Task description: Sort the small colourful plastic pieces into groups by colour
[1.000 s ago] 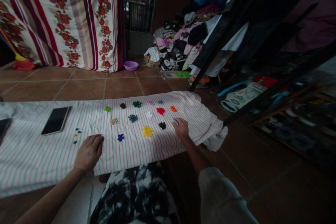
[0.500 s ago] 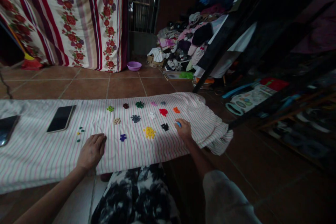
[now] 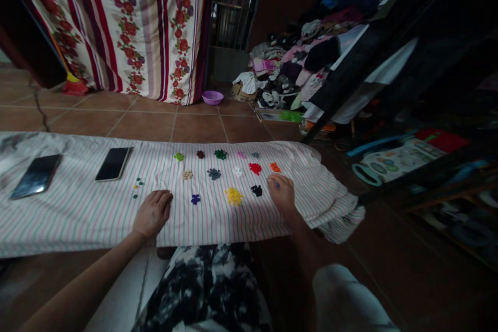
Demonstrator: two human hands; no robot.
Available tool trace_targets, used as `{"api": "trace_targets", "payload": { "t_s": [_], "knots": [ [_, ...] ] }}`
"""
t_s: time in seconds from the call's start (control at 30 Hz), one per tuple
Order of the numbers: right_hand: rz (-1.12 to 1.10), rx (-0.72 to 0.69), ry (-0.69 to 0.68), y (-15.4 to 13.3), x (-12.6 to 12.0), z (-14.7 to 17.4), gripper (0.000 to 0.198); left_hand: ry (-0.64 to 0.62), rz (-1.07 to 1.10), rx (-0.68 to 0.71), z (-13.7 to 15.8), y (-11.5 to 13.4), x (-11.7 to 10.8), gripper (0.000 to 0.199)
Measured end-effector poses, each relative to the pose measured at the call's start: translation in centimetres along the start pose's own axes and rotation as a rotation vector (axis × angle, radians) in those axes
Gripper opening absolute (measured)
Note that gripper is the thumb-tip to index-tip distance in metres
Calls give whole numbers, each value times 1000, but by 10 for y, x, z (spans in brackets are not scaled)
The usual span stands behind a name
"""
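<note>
My right hand (image 3: 281, 193) is closed at the right end of the piles, its fingers pinched over a small blue piece (image 3: 276, 184) that shows only partly. Close by lie a black pile (image 3: 257, 190), an orange pile (image 3: 275, 167) and a red pile (image 3: 255, 168) of tiny pieces. My left hand (image 3: 154, 211) rests palm down on the striped cloth (image 3: 116, 218), fingers loosely laid out and holding nothing visible. Between the hands are a yellow pile (image 3: 234, 196) and a dark blue pile (image 3: 195, 199). A few loose green and yellow pieces (image 3: 136, 187) lie beyond the left hand.
Farther back sit more piles: tan (image 3: 187, 174), grey (image 3: 213, 174), white (image 3: 238, 171), dark green (image 3: 220, 154) and others. Two phones (image 3: 112, 164) lie at the left. Beyond the cloth are a purple basin (image 3: 212, 97), a curtain (image 3: 148, 26) and heaped clothes (image 3: 288, 62).
The view has turned left, so everything sits farther right in the picture. Less of the blue piece shows in my right hand. My left hand stays resting on the cloth.
</note>
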State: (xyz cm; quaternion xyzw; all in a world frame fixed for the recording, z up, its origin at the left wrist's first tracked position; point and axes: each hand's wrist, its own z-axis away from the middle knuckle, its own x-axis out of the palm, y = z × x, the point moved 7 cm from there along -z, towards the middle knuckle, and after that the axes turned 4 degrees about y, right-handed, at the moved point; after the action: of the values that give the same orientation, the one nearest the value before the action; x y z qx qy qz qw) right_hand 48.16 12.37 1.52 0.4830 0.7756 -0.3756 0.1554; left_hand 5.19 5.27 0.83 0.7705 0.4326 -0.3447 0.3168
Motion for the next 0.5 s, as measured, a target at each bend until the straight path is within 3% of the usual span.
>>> {"api": "trace_targets", "payload": {
  "t_s": [0.23, 0.5],
  "knots": [
    [-178, -30, -97, -64, 29, -16, 27, -21, -1, -12, -2, 1, -1, 21],
    [-349, -121, -367, -158, 86, -7, 27, -51, 16, -40, -2, 0, 1, 21]
  ]
}}
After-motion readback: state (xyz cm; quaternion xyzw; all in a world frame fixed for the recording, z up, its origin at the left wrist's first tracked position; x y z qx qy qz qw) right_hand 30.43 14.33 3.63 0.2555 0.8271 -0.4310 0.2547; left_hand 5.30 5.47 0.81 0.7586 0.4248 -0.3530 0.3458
